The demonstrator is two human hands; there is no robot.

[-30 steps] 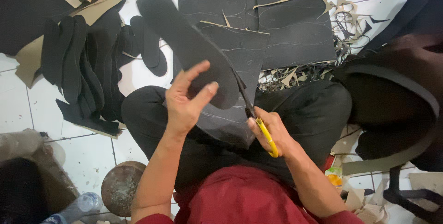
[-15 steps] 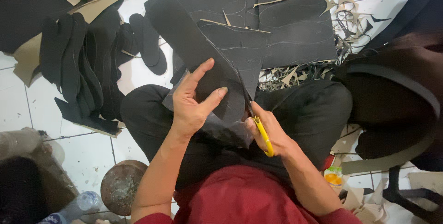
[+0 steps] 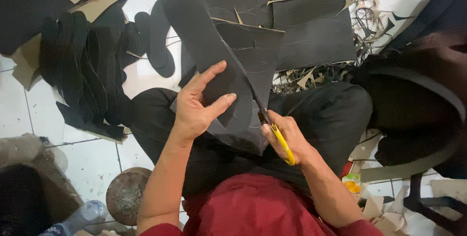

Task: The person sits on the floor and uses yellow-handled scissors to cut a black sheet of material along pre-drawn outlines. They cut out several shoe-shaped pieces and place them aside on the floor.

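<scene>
Black sheet stock, cut in progress on our lap.
Our right hand (image 3: 287, 139) grips yellow-handled scissors (image 3: 272, 129); our left hand (image 3: 199, 104), fingers spread, pins the black sheet (image 3: 214, 51). Beyond: cut sole shapes (image 3: 82, 70), scrap trimmings (image 3: 311, 75). Risk: the blades veer off line if the sheet slips.

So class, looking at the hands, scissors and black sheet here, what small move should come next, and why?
Probably another short snip forward. The right hand holds the yellow-handled scissors with blades already in the black sheet, the left hand presses it flat beside the cut, and faint drawn lines continue ahead of the blades.
</scene>
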